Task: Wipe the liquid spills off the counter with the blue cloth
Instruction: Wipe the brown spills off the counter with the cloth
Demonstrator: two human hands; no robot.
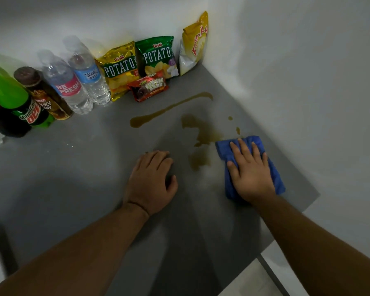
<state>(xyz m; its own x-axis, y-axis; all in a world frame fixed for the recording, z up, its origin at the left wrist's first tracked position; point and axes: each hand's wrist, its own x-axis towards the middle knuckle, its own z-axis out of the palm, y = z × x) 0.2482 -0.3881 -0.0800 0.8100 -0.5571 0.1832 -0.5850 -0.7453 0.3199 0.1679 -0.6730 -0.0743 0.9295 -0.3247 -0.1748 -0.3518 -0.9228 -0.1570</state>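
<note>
Here the right hand [251,169] lies flat, fingers spread, pressing the folded blue cloth [249,167] onto the grey counter [73,178] at right of centre, its top edge touching the brown liquid puddle [201,133]. The left hand [151,182] rests palm-down just left of it, fingers loosely together, gripping nothing. A good stroke would probably keep the palm weight even and sweep up-left through the puddle, then along the long thin brown streak [171,108] and two small drops [237,130], gathering rather than smearing. Along the wall at upper left, readable labels include "Mountain Dew" [29,114], "Refresh" [68,87], "Nature Spring" [90,74], two "Oishi Potato" bags [120,69], and "Funky" [198,41].
</note>
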